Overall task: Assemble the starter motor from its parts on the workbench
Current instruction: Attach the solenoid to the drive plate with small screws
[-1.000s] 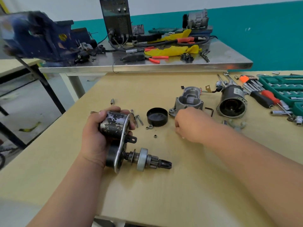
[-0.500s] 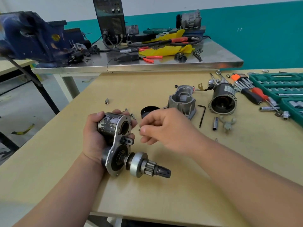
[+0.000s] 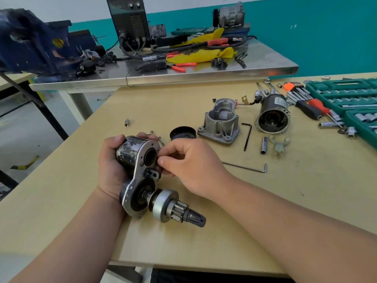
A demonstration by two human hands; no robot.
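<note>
Mottled black-and-silver starter sub-assembly (image 3: pixel 142 193) with steel plate and pinion shaft, at the front left of the tan wooden surface (image 3: pixel 265 211). Left hand (image 3: pixel 110 170) is wrapped round its cylindrical body. Right hand (image 3: pixel 193 166) has thumb and forefinger drawn together at the rim of the open bore; any part between them is not discernible. Beyond lie a black round cap (image 3: pixel 183 133), grey cast-aluminium housing (image 3: pixel 221 123), black hex key (image 3: pixel 247 135) and black motor casing (image 3: pixel 273 117).

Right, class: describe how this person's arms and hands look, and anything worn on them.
The left hand and right hand are ungloved. The left forearm and right forearm are uncovered to the frame's edge: no sleeve, watch or wristband shows.
</note>
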